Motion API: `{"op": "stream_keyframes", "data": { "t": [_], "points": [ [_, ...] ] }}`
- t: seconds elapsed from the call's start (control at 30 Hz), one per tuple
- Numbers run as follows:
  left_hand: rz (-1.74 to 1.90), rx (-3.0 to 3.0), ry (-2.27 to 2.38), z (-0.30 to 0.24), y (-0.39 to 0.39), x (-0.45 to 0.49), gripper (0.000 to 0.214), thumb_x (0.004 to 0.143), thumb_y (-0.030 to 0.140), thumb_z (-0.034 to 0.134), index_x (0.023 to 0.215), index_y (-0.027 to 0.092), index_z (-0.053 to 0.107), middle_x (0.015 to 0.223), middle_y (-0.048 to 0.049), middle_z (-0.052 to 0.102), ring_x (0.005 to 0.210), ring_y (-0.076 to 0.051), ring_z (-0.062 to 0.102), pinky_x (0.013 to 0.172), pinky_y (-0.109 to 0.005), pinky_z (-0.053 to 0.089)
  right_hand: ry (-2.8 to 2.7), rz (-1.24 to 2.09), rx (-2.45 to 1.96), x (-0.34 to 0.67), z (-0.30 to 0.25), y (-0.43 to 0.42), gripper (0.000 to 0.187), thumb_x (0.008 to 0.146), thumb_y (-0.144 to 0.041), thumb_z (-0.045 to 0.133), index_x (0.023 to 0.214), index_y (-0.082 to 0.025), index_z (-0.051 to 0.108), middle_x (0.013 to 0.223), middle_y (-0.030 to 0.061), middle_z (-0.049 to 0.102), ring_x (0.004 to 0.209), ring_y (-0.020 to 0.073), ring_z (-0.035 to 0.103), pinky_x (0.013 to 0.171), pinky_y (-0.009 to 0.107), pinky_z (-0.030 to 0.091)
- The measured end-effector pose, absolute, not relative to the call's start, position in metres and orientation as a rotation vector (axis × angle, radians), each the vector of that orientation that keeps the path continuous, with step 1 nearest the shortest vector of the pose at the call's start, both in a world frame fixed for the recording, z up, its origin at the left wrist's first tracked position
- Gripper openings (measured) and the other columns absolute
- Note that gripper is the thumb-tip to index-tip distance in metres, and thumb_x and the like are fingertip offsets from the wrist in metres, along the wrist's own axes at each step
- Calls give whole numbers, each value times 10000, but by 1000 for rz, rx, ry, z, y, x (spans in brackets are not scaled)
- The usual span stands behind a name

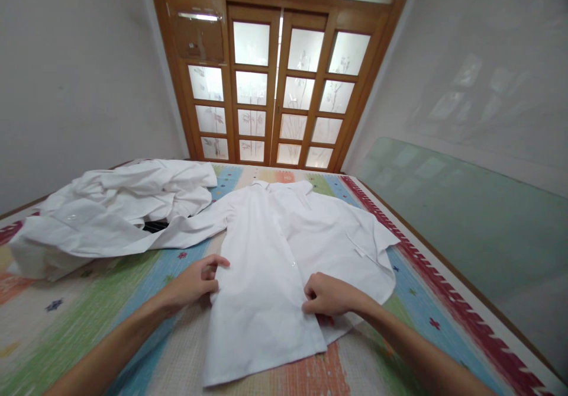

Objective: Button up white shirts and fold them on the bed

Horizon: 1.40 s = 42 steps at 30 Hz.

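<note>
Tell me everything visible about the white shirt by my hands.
The white shirt lies spread, lightly creased, on a striped cover, collar at the far end, hem nearest you. The fabric looks like thin cotton. One sleeve stretches left toward a white garment pile. Your left hand touches the shirt's left edge; your right hand seems to pinch its front edge.

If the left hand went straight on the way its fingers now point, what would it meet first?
The left hand would probably meet the white shirt, which lies right at its fingers; exact depth is unclear.
</note>
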State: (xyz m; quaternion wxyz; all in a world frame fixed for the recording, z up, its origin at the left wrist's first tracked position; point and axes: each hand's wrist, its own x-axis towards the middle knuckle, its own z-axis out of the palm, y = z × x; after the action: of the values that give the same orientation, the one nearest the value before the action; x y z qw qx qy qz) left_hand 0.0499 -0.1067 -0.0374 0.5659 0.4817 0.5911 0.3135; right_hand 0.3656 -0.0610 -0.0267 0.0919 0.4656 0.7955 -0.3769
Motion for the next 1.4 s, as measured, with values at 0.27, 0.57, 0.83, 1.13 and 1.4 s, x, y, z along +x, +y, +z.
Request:
{"op": "stream_keyframes", "data": {
  "t": [0.27, 0.57, 0.83, 1.13, 1.4],
  "points": [
    [780, 1660, 1887, -47, -83, 27, 652, 709, 408, 595, 1288, 165, 419, 1216, -149, 530, 715, -201, 631, 659, -354, 511, 2401, -981, 1255, 366, -21, -62, 157, 643, -212, 551, 511, -150, 608, 489, 8, 611, 452, 117, 540, 464, 206, 371],
    [284, 2070, 2665, -21, -26, -34, 407, 778, 279, 544, 1130, 78, 580, 1163, -269, 586, 1127, -446, 511, 902, -539, 381, 2490, -707, 1321, 372, -19, -63, 189, 664, -303, 626, 621, -149, 725, 538, 36, 649, 487, 135, 551, 479, 226, 348],
    [3, 2090, 2376, -13, 1, -64, 214, 790, 224, 480, 879, 127, 649, 969, -209, 687, 961, -341, 633, 781, -354, 421, 2426, -839, 1364, 375, -18, -64, 217, 691, -320, 627, 555, -160, 681, 495, 11, 611, 461, 125, 536, 474, 221, 350],
    [740, 1657, 2527, 74, 16, -64, 394, 835, 335, 469, 1114, 75, 568, 1120, -88, 624, 926, -191, 520, 791, -252, 396, 2575, -459, 1164, 364, -14, -60, 189, 657, -339, 680, 633, -158, 726, 590, 61, 666, 530, 167, 543, 500, 254, 304],
    [452, 1600, 2399, 107, 54, -70, 391, 833, 272, 467, 1104, 1, 544, 1042, -109, 609, 809, -169, 486, 760, -289, 416, 3134, -429, 891, 315, -14, -63, 164, 842, -292, 562, 758, -182, 651, 775, 38, 649, 726, 152, 554, 655, 249, 376]
  ]
}}
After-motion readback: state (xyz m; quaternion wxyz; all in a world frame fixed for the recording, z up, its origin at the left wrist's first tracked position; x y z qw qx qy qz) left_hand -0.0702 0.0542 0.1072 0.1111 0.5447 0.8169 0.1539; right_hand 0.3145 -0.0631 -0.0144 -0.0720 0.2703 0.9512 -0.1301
